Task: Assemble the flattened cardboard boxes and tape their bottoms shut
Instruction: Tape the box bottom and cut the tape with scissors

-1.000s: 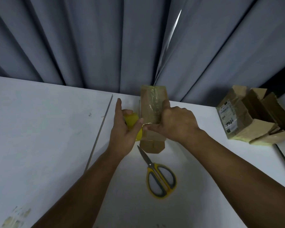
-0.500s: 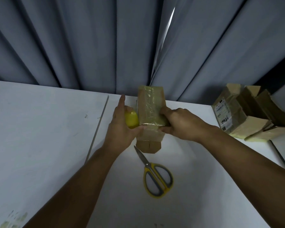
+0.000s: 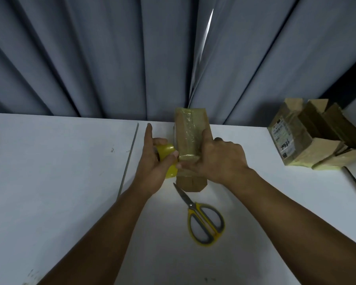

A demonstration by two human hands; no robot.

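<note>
A small brown cardboard box (image 3: 188, 130) stands on the white table (image 3: 60, 182) near its far edge, with glossy tape running over its upper face. My left hand (image 3: 154, 161) grips a yellow tape roll (image 3: 166, 154) pressed against the box's left side, index finger pointing straight out. My right hand (image 3: 218, 159) holds the box from the right, thumb up along its face and fingers curled on the taped near edge. The box's lower flaps (image 3: 190, 184) stick out below both hands.
Yellow-handled scissors (image 3: 201, 221) lie shut on the table just in front of the box. Assembled cardboard boxes (image 3: 308, 136) sit at the far right. A seam (image 3: 127, 161) splits the tabletop to the left. Grey curtains (image 3: 111, 58) hang behind the table.
The tape roll in my left hand has stayed tight at the box's left side. My right hand slid slightly along the taped near edge. The view dropped a little.
</note>
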